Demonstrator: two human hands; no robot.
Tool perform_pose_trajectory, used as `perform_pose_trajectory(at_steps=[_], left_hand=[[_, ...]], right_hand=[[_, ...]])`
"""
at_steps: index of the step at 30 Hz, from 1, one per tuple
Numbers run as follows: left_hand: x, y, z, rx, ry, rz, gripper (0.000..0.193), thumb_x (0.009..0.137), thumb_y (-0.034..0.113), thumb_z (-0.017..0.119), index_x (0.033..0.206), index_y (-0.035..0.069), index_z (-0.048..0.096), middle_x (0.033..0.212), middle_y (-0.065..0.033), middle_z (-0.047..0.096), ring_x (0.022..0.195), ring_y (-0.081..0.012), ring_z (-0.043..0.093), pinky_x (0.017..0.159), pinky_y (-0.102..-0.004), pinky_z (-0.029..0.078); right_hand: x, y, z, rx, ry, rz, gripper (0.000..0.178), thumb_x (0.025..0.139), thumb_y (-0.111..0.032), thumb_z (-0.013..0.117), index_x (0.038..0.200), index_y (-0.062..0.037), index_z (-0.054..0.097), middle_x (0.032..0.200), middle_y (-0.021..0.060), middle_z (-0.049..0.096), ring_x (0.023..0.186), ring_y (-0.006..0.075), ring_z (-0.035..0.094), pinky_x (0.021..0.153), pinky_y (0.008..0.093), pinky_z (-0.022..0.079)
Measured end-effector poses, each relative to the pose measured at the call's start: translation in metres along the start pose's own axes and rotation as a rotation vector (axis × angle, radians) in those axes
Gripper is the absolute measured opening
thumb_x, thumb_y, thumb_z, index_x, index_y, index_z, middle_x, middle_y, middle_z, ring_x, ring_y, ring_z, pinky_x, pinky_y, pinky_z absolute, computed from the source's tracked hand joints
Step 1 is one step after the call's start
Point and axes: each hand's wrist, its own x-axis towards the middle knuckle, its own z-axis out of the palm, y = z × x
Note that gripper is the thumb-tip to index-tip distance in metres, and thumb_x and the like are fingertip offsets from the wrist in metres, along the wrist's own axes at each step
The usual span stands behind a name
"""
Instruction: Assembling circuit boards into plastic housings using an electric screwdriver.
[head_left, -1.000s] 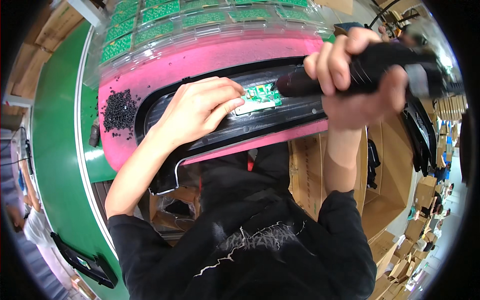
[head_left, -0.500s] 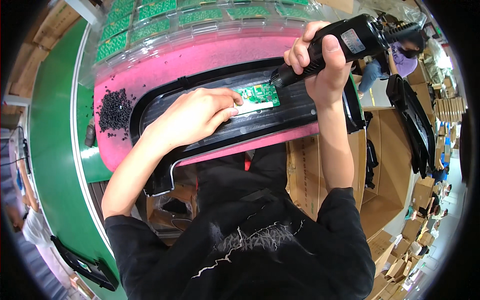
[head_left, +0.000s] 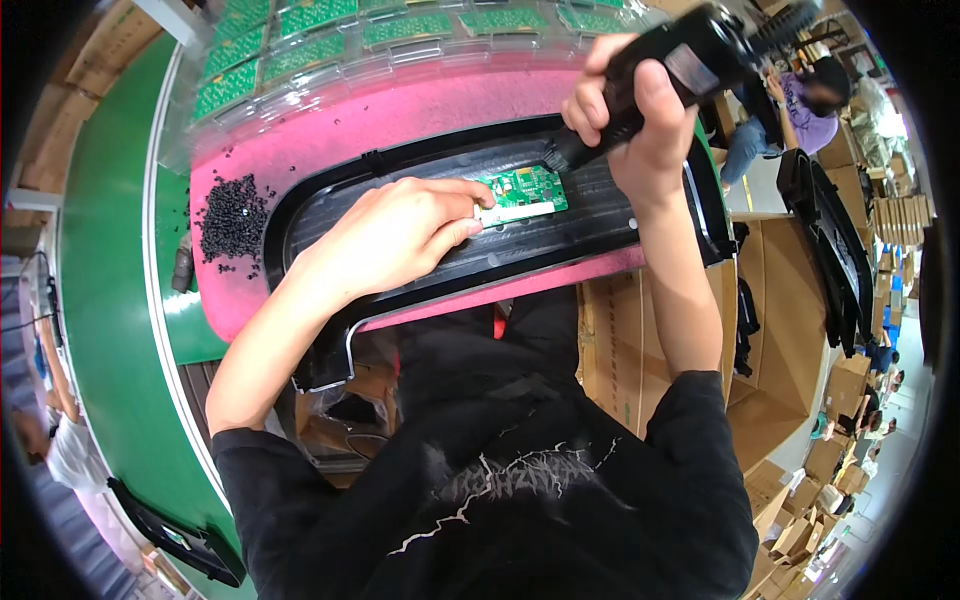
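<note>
A green circuit board (head_left: 525, 190) with a white strip along its near edge lies inside a long black plastic housing (head_left: 400, 285). My left hand (head_left: 415, 225) grips the board's left end between thumb and fingers. In my right hand (head_left: 635, 130) is a black electric screwdriver (head_left: 660, 85), its cord running off to the upper right. The tool slants down to the left, and its nose is at the board's far right corner. Whether the bit touches a screw there is too small to tell.
The housing rests on a pink mat (head_left: 330, 135). Small black screws (head_left: 232, 218) lie heaped at the mat's left. Clear trays of green boards (head_left: 400, 35) stand behind. A cardboard box (head_left: 770, 300) is on the right, with another black housing (head_left: 825, 250) beyond it. Other people sit farther off.
The screwdriver's rear end has tilted slightly up and is blurred by motion. The board, housing and both hands appear shifted a little to the right. My left hand keeps its grip.
</note>
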Motion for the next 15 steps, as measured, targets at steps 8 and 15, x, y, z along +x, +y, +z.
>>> perform_pose_trajectory(at_steps=[8, 15], left_hand=[[-0.002, -0.004, -0.004, -0.364, 0.186, 0.032, 0.018, 0.084, 0.01, 0.071, 0.097, -0.003, 0.07, 0.089, -0.0116, 0.071, 0.074, -0.0173, 0.067, 0.069, -0.029, 0.053], [-0.005, -0.005, -0.006, -0.69, 0.168, -0.113, 0.015, 0.084, 0.008, 0.071, 0.097, 0.0, 0.073, 0.08, -0.0084, 0.072, 0.068, -0.0079, 0.064, 0.06, -0.0234, 0.05]], right_hand=[[-0.02, -0.037, 0.023, 0.513, -0.115, -0.204, 0.068, 0.075, -0.077, 0.057, 0.097, -0.0126, 0.055, 0.061, -0.0058, 0.044, 0.047, 0.0075, 0.04, 0.053, 0.0263, 0.034], [-0.023, -0.047, 0.034, 0.493, -0.134, -0.242, 0.066, 0.074, -0.075, 0.061, 0.097, -0.0136, 0.054, 0.063, -0.0056, 0.047, 0.048, 0.0077, 0.044, 0.055, 0.0254, 0.037]])
